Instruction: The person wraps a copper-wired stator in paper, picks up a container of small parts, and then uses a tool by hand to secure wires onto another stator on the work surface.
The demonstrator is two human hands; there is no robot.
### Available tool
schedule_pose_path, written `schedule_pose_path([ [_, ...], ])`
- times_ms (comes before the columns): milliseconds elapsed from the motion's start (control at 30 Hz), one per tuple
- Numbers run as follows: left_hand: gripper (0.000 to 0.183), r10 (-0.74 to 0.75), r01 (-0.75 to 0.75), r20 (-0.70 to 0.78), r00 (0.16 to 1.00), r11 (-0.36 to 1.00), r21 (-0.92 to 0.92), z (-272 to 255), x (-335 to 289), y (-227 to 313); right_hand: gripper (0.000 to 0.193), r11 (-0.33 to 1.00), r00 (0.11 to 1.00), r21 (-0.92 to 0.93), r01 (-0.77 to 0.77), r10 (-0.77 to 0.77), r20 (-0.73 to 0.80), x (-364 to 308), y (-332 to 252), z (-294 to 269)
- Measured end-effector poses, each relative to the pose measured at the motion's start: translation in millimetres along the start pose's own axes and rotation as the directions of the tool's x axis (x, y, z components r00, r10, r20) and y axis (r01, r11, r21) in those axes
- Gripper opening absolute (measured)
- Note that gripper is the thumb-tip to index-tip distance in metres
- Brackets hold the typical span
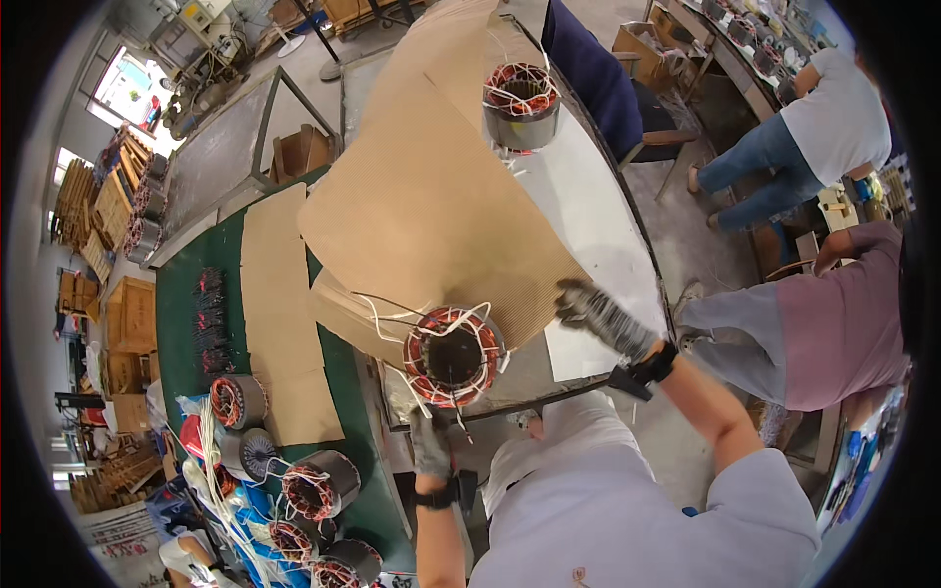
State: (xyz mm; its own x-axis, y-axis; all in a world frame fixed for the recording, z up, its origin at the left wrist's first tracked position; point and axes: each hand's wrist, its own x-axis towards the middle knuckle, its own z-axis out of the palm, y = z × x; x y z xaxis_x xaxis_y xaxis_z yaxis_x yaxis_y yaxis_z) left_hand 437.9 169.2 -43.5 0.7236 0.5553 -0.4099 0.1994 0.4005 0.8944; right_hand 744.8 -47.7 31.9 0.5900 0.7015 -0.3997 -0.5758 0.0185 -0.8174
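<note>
A motor stator with copper-red windings, white lacing and white and dark leads stands at the front of the table. My left hand, in a grey glove, is at its near lower rim beside the hanging leads; its fingers are partly hidden. A large brown corrugated cardboard sheet spreads behind the stator and bulges upward. My gloved right hand lies at the sheet's right corner, fingers stretched over its edge and slightly blurred.
Another stator stands at the table's far end, on white sheeting. Left, a green-topped table carries a cardboard strip, several stators and white sleeving. A chair stands right of the table. Two people are at the right.
</note>
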Motion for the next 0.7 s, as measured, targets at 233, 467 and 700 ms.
schedule_pose_path([
  [233, 0.022, -0.038, -0.042, 0.11, 0.993, 0.769, 0.637, 70.0, -87.9, 21.4, 0.031, 0.976, 0.963, -0.183, 0.116, -0.156, -0.22, 46.8, -48.7, -54.5],
  [467, 0.034, 0.192, -0.587, 0.58, 0.792, 0.501, 0.636, 210.5, -80.0, 210.8, 0.028, 0.596, 0.858, -0.686, 0.417, -0.506, 0.081, 112.1, -7.6, -66.6],
  [700, 0.025, 0.36, -0.528, 0.438, 0.823, 0.204, 0.824, 270.6, 14.7, 334.4, 0.062, 0.657, 0.812, -0.491, 0.571, -0.541, 0.221, 182.1, -92.4, 33.5],
])
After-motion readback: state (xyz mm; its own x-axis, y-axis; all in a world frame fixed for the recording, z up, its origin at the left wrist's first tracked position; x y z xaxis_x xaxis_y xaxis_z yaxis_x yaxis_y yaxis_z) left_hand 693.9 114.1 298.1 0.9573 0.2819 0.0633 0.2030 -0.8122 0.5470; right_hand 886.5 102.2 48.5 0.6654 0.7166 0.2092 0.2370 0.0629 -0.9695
